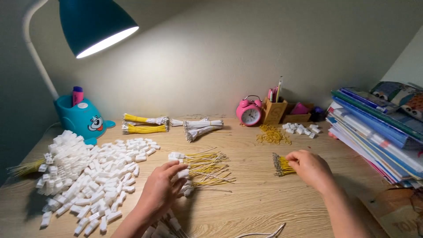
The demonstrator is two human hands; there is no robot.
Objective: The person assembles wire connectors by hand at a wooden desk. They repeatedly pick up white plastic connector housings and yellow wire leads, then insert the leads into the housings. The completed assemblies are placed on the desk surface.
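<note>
2 hands work at once. Left hand [161, 189] pinches a small white plug [182, 174] near loose yellow wires [207, 169]. Right hand [308, 167] grips a yellow wire bundle [281, 165], keeping the wires together on the desk [255, 202].

The left hand [159, 190] pinches a white connector [182, 174] beside loose yellow wires [208, 169] on the wooden desk [260, 198]. The right hand [310, 168] grips a yellow wire bundle [281, 165]. A heap of white connectors [94, 176] lies left.
</note>
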